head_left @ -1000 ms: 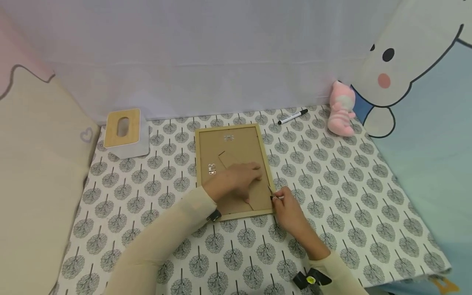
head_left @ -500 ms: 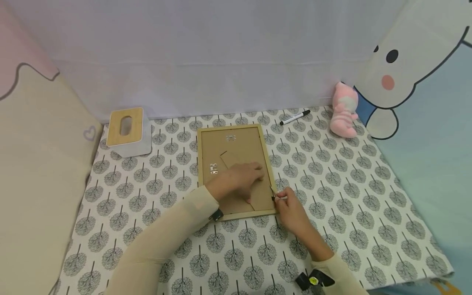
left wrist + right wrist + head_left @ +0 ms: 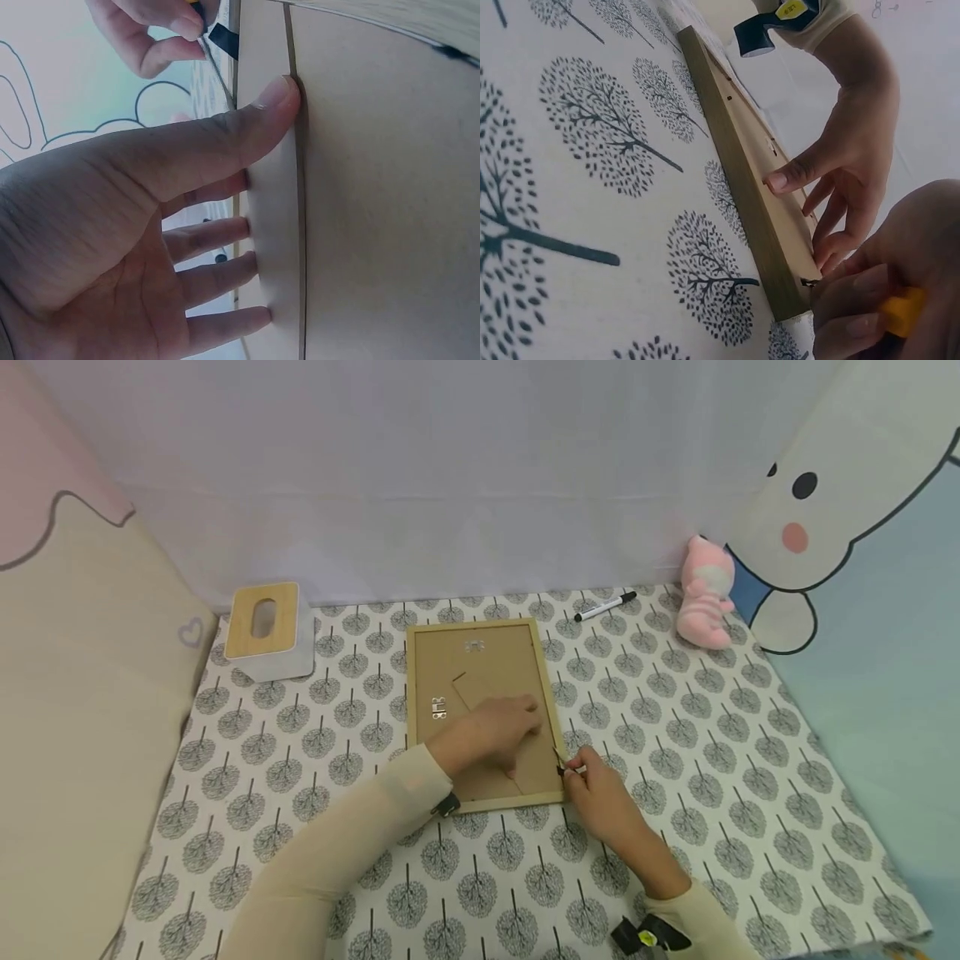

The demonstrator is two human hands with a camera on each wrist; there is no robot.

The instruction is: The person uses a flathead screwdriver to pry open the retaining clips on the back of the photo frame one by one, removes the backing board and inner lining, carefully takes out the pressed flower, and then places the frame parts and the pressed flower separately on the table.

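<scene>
A picture frame (image 3: 412, 677) lies face down, its brown backing board (image 3: 510, 656) up. An easel leg (image 3: 480, 687) is part of the board, with metal hinge brackets (image 3: 438, 708) near the edges. My left hand (image 3: 491, 735) presses on the board with fingers spread and straight. In the left wrist view the thumb tip rests at a long dark edge on it. At the frame's lower right side, my right hand (image 3: 600, 797) grips a small screwdriver (image 3: 215, 69) with a yellow and black handle (image 3: 906, 311). Its thin metal shaft reaches the frame's inner edge.
A tissue box (image 3: 303, 647) with a wooden lid stands at the back left. A capped marker (image 3: 606, 607) lies behind the frame to the right, and a pink plush toy (image 3: 706, 597) sits at the back right. Curtains close off the back and sides.
The head view has shifted slightly, so everything sits a little further right and lower. Both hands keep nearly the same places on the frame, the screwdriver tip still at its right edge.
</scene>
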